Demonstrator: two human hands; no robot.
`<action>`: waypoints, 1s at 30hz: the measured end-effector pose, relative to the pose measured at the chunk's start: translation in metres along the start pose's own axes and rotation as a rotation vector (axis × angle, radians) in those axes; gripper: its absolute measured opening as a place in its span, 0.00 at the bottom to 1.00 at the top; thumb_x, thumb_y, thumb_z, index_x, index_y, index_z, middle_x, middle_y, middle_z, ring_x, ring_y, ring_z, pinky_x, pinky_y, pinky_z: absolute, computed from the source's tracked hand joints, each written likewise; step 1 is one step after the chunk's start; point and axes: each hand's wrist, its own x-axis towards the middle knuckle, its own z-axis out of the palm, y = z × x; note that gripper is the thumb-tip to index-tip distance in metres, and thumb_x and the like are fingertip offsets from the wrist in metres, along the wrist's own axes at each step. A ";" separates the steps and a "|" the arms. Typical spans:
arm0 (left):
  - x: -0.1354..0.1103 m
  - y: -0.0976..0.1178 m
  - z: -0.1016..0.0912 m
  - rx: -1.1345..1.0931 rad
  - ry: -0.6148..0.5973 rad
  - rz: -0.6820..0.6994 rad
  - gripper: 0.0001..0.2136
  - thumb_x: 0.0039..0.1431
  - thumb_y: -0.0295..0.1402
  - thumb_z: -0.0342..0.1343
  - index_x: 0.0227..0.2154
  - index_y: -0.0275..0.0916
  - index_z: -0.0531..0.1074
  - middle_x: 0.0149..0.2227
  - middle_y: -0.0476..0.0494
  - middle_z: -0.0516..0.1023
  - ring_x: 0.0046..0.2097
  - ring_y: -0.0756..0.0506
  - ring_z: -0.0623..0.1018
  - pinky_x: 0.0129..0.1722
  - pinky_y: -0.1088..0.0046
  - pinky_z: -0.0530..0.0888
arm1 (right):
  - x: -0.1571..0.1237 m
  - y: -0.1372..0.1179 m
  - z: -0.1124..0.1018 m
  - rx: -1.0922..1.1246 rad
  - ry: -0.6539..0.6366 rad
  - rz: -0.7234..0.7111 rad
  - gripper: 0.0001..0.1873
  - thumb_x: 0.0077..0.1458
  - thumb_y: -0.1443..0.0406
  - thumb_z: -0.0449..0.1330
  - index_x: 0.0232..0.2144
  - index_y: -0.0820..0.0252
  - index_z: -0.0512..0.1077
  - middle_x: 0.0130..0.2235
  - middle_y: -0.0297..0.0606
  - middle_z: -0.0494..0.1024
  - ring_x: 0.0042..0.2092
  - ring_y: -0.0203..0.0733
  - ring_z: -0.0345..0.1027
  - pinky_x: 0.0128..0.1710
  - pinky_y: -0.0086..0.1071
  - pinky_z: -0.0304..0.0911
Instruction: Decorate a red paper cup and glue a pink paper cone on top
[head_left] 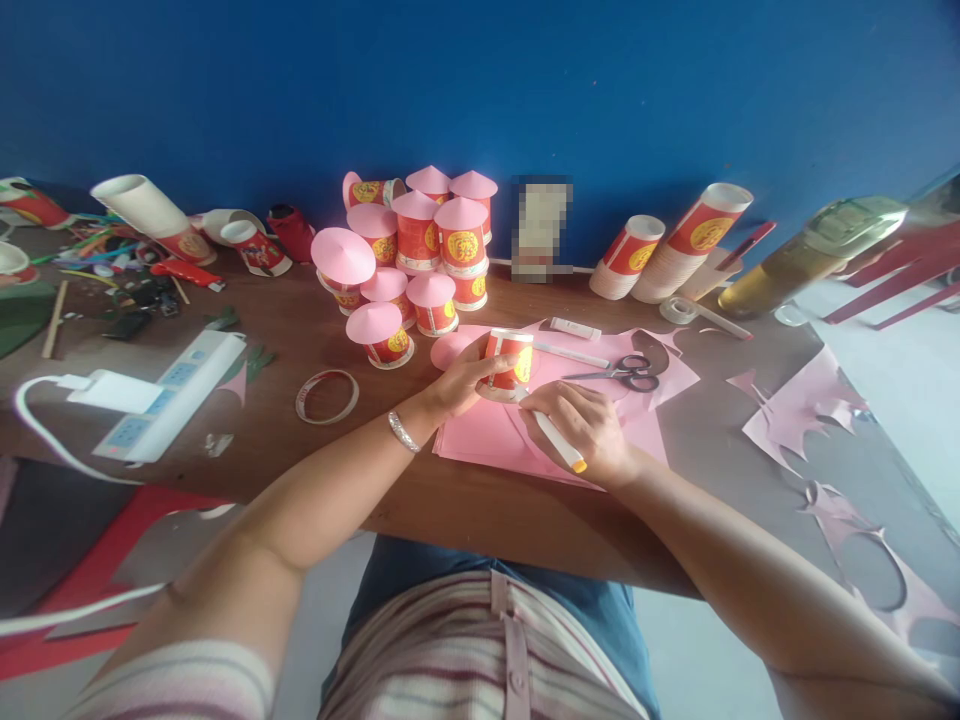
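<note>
My left hand [466, 378] grips an upside-down red paper cup [510, 362] and presses it onto a stack of pink paper sheets [487, 435] on the brown table [420, 500]. My right hand [585, 425] is closed round a white pen with a yellow end [559, 442], its tip against the cup's rim on the paper. Scissors [626, 372] and a white glue stick [574, 328] lie on the pink paper just beyond the cup.
A cluster of red cups with pink cone lids [412, 255] stands behind. Stacked cups [679, 245] lie at the back right. A white power strip [161, 395], a tape ring [327, 396], pink offcuts [806, 405] and craft clutter [120, 270] surround the work.
</note>
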 end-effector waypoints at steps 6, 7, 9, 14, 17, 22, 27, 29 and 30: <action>0.000 0.002 0.001 -0.008 -0.017 -0.014 0.16 0.57 0.40 0.66 0.43 0.38 0.75 0.38 0.44 0.78 0.41 0.45 0.77 0.40 0.69 0.73 | 0.001 -0.001 0.000 0.027 -0.013 -0.025 0.10 0.60 0.76 0.60 0.41 0.58 0.68 0.30 0.33 0.76 0.30 0.37 0.71 0.30 0.30 0.66; 0.000 0.002 0.001 -0.011 -0.017 -0.020 0.16 0.57 0.41 0.66 0.43 0.37 0.74 0.38 0.44 0.78 0.41 0.45 0.77 0.40 0.69 0.74 | 0.000 -0.002 0.000 0.031 -0.023 -0.030 0.11 0.60 0.75 0.60 0.42 0.58 0.68 0.30 0.33 0.76 0.30 0.37 0.71 0.30 0.30 0.67; 0.000 0.002 0.001 -0.015 -0.018 -0.022 0.16 0.57 0.41 0.66 0.44 0.37 0.74 0.39 0.44 0.78 0.41 0.45 0.78 0.41 0.69 0.74 | 0.000 -0.002 0.001 0.039 -0.038 -0.035 0.11 0.61 0.75 0.59 0.42 0.57 0.68 0.30 0.32 0.76 0.30 0.37 0.70 0.31 0.30 0.67; -0.001 0.000 -0.002 -0.028 0.008 -0.034 0.17 0.57 0.41 0.66 0.45 0.38 0.74 0.40 0.44 0.78 0.42 0.45 0.78 0.40 0.69 0.74 | -0.002 -0.002 0.001 0.065 -0.041 -0.025 0.11 0.60 0.76 0.58 0.40 0.57 0.67 0.29 0.32 0.75 0.29 0.36 0.69 0.30 0.30 0.66; 0.000 -0.001 -0.002 -0.040 0.020 -0.035 0.16 0.57 0.40 0.66 0.44 0.38 0.74 0.40 0.44 0.78 0.43 0.44 0.78 0.41 0.68 0.75 | -0.002 -0.002 0.001 0.059 -0.048 -0.020 0.10 0.60 0.76 0.58 0.39 0.56 0.66 0.29 0.32 0.75 0.29 0.35 0.69 0.29 0.30 0.65; 0.001 0.000 -0.001 -0.051 0.028 -0.013 0.16 0.56 0.40 0.66 0.42 0.37 0.74 0.39 0.44 0.78 0.42 0.44 0.78 0.41 0.67 0.75 | -0.002 -0.001 -0.001 0.013 -0.041 0.000 0.10 0.59 0.76 0.58 0.38 0.56 0.67 0.29 0.31 0.75 0.28 0.35 0.69 0.29 0.29 0.64; 0.001 0.000 -0.002 -0.044 0.031 -0.007 0.16 0.56 0.40 0.66 0.44 0.38 0.75 0.41 0.43 0.79 0.45 0.43 0.79 0.44 0.66 0.75 | -0.001 -0.001 -0.001 0.009 -0.033 -0.001 0.11 0.58 0.76 0.59 0.38 0.56 0.67 0.29 0.31 0.75 0.28 0.35 0.70 0.29 0.29 0.64; 0.001 -0.001 -0.002 -0.044 0.030 -0.006 0.16 0.56 0.40 0.66 0.44 0.38 0.75 0.41 0.43 0.79 0.45 0.43 0.79 0.44 0.65 0.76 | -0.001 -0.001 -0.001 0.004 -0.023 0.002 0.11 0.59 0.76 0.58 0.38 0.56 0.67 0.29 0.31 0.75 0.28 0.35 0.69 0.29 0.29 0.64; 0.001 -0.001 -0.002 -0.045 0.026 -0.003 0.16 0.57 0.40 0.66 0.44 0.38 0.75 0.40 0.44 0.79 0.45 0.43 0.79 0.44 0.65 0.76 | -0.002 0.000 0.000 0.003 -0.018 0.003 0.10 0.59 0.76 0.58 0.38 0.56 0.66 0.29 0.31 0.75 0.28 0.35 0.68 0.28 0.29 0.63</action>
